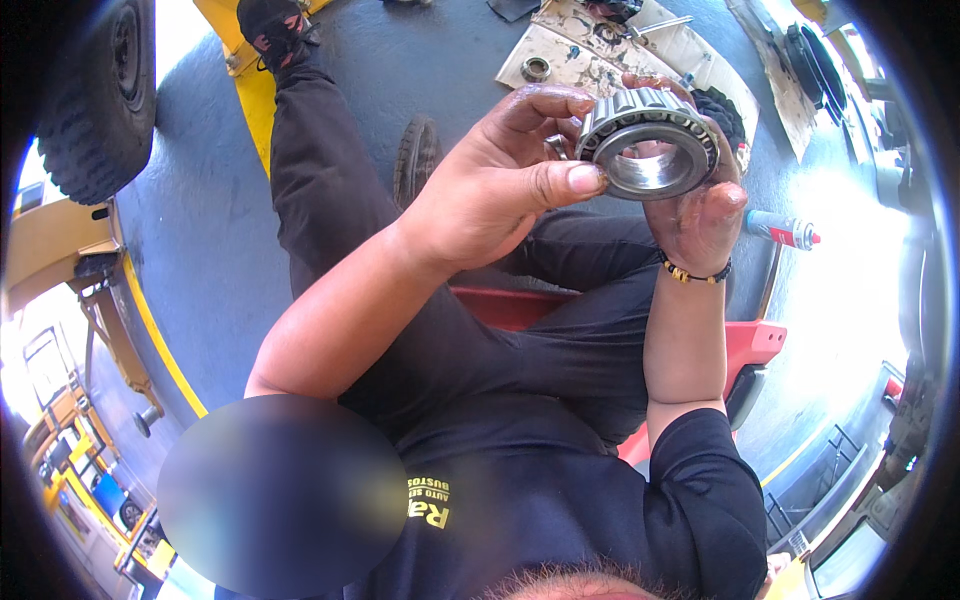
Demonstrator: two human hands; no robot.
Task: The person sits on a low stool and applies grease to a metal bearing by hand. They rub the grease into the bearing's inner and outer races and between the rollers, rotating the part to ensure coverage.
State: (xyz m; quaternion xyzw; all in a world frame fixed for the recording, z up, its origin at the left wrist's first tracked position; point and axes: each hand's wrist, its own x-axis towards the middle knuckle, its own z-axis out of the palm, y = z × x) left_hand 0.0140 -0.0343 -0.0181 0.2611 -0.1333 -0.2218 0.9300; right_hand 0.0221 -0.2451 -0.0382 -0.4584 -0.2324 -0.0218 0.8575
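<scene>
A shiny tapered roller bearing (655, 182) is held up in front of me by both hands. It is tilted, so its smooth inner ring faces me and the rollers show around its upper side. My left hand (490, 185) pinches its left rim, thumb in front and fingers behind. On the other side my right hand (700, 215), dark with grease, is wrapped around the right and back of the bearing. Part of the right fingers is hidden behind it. Through the bore, a bit of that hand shows.
On the floor ahead lies stained cardboard (575, 45) with a small metal ring (536, 69) and dark greasy parts. A spray can (782, 229) lies to the right. Under me is a red seat (755, 345). A large knobbly tyre (105, 100) stands at the far left.
</scene>
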